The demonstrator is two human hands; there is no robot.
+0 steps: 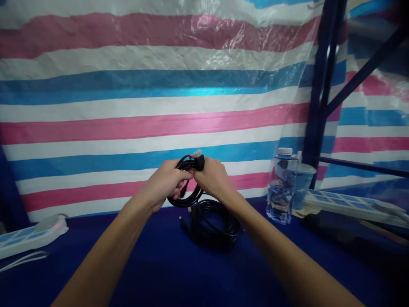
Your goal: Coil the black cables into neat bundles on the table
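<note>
A coiled black cable (188, 200) is held up in front of the striped sheet, between both hands. My left hand (168, 181) is closed on the left side of the coil. On its upper right side, my right hand (211, 175) grips the coil near a black connector (199, 162) with a pale tip. A smaller black plug (183, 190) hangs inside the loop. Below and slightly right, a second black cable coil (215, 226) lies on the dark blue surface (159, 264), partly behind my right forearm.
At the right stand a clear water bottle (281, 187) and a light blue cup (303, 183), beside a white power strip (351, 204). Another power strip (32, 234) lies at the left. A striped plastic sheet (128, 128) hangs behind, next to a dark metal post (319, 94).
</note>
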